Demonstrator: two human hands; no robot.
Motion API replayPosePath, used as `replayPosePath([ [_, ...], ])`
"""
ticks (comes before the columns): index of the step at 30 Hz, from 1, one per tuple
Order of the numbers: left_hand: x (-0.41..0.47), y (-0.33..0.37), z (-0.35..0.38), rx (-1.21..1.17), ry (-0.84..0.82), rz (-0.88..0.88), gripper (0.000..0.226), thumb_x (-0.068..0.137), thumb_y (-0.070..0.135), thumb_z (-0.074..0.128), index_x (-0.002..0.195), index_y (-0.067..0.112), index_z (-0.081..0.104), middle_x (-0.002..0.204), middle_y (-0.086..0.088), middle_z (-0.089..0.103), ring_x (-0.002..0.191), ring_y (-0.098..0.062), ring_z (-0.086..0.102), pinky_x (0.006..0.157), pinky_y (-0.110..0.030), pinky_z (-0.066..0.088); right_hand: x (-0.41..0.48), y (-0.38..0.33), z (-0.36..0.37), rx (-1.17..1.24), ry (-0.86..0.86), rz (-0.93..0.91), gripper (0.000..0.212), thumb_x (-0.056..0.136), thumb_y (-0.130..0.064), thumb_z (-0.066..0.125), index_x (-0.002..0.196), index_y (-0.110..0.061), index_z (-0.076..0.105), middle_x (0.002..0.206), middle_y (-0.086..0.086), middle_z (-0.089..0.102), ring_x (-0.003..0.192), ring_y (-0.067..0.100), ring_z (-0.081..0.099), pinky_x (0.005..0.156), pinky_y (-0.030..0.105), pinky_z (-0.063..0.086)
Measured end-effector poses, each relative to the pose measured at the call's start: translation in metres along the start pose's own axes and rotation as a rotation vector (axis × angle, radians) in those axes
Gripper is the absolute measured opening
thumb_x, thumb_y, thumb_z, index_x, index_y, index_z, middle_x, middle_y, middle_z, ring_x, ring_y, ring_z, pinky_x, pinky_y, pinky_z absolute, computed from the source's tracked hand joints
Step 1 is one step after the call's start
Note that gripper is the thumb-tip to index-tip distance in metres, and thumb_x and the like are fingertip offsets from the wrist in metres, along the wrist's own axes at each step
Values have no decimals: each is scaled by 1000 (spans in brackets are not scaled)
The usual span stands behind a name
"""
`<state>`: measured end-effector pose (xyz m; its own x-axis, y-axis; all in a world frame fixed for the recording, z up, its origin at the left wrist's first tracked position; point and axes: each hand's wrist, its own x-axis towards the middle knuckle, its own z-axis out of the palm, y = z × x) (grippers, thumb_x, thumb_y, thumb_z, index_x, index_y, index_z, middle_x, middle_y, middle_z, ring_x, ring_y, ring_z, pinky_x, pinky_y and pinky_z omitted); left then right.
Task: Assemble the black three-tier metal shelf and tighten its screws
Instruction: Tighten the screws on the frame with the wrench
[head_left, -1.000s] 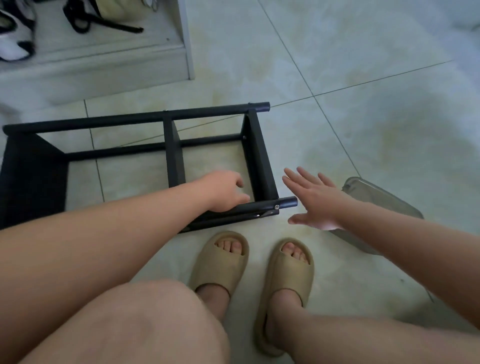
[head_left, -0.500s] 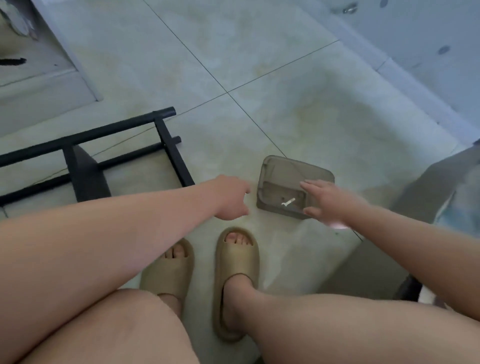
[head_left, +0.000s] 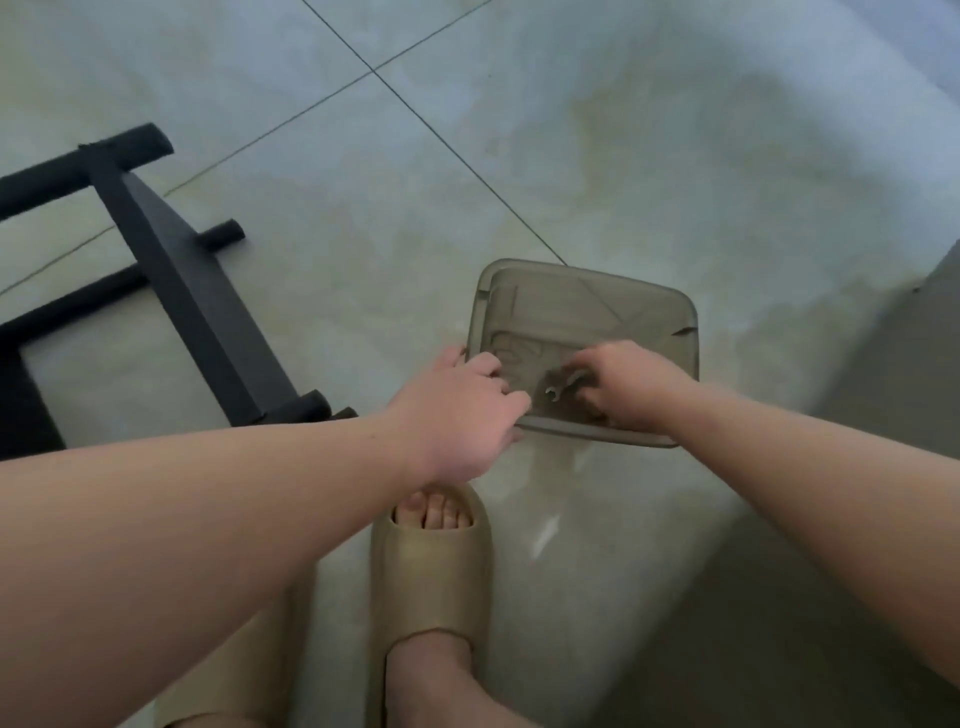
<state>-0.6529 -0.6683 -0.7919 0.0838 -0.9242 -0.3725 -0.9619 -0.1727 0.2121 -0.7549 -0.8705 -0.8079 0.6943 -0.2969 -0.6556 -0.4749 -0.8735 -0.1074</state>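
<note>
Presently, right hand (head_left: 631, 387) pinching wrench (head_left: 555, 393), inside box (head_left: 587, 275)

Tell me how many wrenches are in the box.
1: a small wrench in the box on the floor, its handle end pinched by the right hand. More could be hidden under that hand.

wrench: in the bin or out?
In. The wrench shows within the walls of the clear bin, the right hand pinching its far end; cannot tell if it is lifted off the bottom.
</note>
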Motion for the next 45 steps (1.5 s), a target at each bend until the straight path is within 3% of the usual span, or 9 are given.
replayPosePath([
  [7,3,-4,21,-20,258,54,38,95,49,30,94,24,59,90,3,68,103,-25,55,85,-42,38,35,7,21,-161,57,-120,33,91,-18,62,123,-14,57,126,10,55,118,33,53,86,40,46],
  [15,4,-5,23,-27,269,61,41,95,48,28,93,22,60,85,3,66,98,-26,55,81,-41,41,42,7,26,-191,55,-96,21,93,-17,55,113,-11,56,117,14,62,106,37,60,71,36,41],
  [21,3,-5,11,71,100,34,44,98,55,28,117,25,54,122,2,63,130,-25,40,102,-46,31,24,-1,11,152,156,4,41,88,-13,56,128,-22,56,104,7,62,97,32,60,79,39,51],
  [27,-49,-9,-56,97,88,-108,43,98,49,39,132,24,48,138,-2,51,133,-27,36,105,-46,31,-27,-35,-64,325,313,-33,15,86,-12,62,89,-25,58,79,-9,57,84,24,60,73,29,45],
  [30,-90,-14,-104,-71,-19,-361,44,100,50,39,136,25,48,138,-3,52,129,-28,43,104,-47,37,-68,-67,-110,417,401,-36,14,84,-11,67,82,-23,60,79,-5,63,82,22,61,66,26,42],
  [34,-158,-12,-152,-394,121,-596,38,99,48,49,129,25,55,130,1,59,120,-22,53,100,-38,44,-141,-124,-159,615,501,-97,22,85,-11,71,72,-26,62,75,-3,66,74,19,62,62,26,46],
  [38,-230,11,-189,-711,329,-666,38,95,42,60,128,23,60,121,3,62,107,-17,59,89,-28,43,-225,-176,-178,819,551,-163,18,87,-12,68,73,-23,69,63,-4,62,57,15,54,51,22,42],
  [42,-292,46,-208,-970,515,-649,30,92,31,64,122,29,61,108,7,67,88,-12,68,74,-28,50,-298,-215,-166,997,483,-255,11,87,-2,67,79,-9,68,68,1,64,60,16,59,63,29,50],
  [45,-330,68,-206,-1044,604,-612,28,91,27,66,118,29,65,101,11,72,81,-7,72,81,-31,54,-334,-238,-158,1038,443,-323,12,86,3,69,80,-7,66,72,8,64,58,14,62,59,25,50],
])
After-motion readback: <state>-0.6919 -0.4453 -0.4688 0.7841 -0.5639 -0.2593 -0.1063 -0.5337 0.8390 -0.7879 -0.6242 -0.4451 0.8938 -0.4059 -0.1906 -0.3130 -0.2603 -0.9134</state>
